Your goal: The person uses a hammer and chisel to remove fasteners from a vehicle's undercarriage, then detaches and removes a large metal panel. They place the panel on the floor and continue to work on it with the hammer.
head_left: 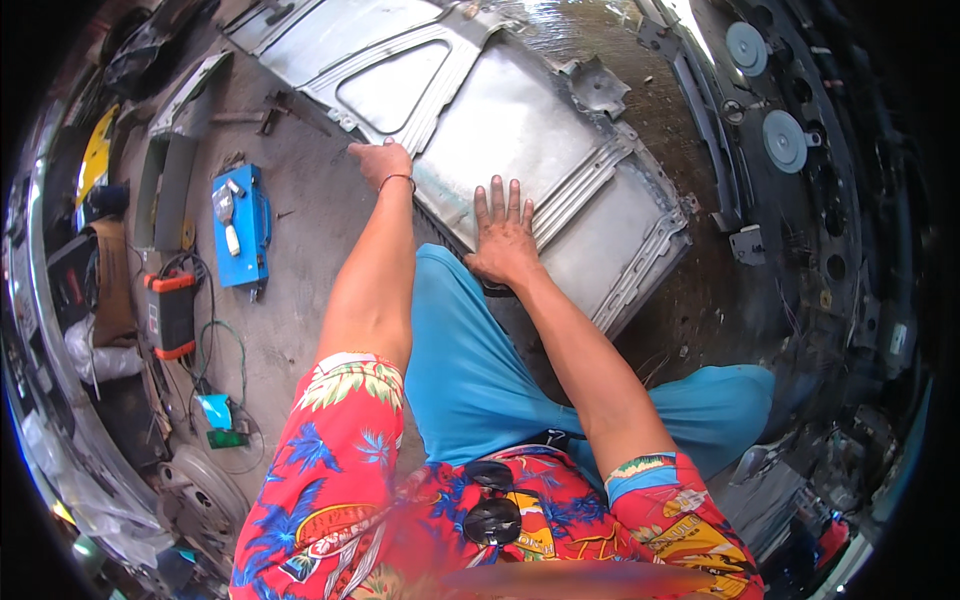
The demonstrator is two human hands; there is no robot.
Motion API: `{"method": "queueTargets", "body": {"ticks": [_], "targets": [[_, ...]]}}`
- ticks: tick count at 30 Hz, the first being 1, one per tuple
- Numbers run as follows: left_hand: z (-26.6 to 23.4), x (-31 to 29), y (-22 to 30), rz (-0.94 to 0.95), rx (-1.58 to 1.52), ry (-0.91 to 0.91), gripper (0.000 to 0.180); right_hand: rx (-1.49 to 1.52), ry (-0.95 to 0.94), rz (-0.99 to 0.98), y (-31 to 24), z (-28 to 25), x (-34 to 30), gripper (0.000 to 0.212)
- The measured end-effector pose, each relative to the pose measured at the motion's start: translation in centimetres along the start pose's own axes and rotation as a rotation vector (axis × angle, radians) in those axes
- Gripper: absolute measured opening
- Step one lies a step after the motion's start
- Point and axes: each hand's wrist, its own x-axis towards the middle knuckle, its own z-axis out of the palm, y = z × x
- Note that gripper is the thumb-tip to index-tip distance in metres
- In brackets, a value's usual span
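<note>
A large silver sheet-metal vehicle panel (490, 125), with raised ribs and a triangular recess, lies slantwise ahead of me. My left hand (388, 160) is closed at its near left edge, fingers curled and partly hidden from above. Flat on the panel's surface, near the edge closest to my knee, rests my right hand (507, 235). Its fingers are spread and nothing is in it. One corner of the panel, at the right, has a bent, rough flange.
On the floor at left lie a blue case (240, 255) with a scraper (228, 215) on it, an orange-and-black device (171, 312) and cables. A long dark metal frame with round grey discs (785, 140) stands at right. Car parts crowd the left side.
</note>
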Motion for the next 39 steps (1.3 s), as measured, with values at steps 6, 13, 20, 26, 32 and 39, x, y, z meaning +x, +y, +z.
{"method": "queueTargets", "body": {"ticks": [6,13,20,26,32,39], "targets": [[1.2,0.8,-0.7,-0.037,0.035,0.017,0.049,0.057,-0.029,0.013,0.2,-0.3,0.0,0.124],[1.0,1.2,-0.7,-0.084,0.107,0.063,0.054,0.029,0.031,0.02,-0.5,-0.3,0.0,0.125],[-0.7,0.2,0.6,-0.075,0.119,0.033,0.052,-0.006,0.024,-0.022,-1.2,-0.6,-0.2,0.125],[-1.0,0.9,0.1,-0.107,0.054,0.011,0.057,-0.036,-0.003,-0.079,-1.2,-0.9,-0.2,0.127],[-1.1,0.9,-0.1,-0.113,-0.012,-0.006,0.059,-0.01,-0.045,-0.213,0.2,-3.2,2.1,0.106],[-0.3,0.5,0.2,-0.123,0.001,0.034,0.056,-0.04,0.135,-0.337,1.9,-2.5,7.7,0.086]]}}
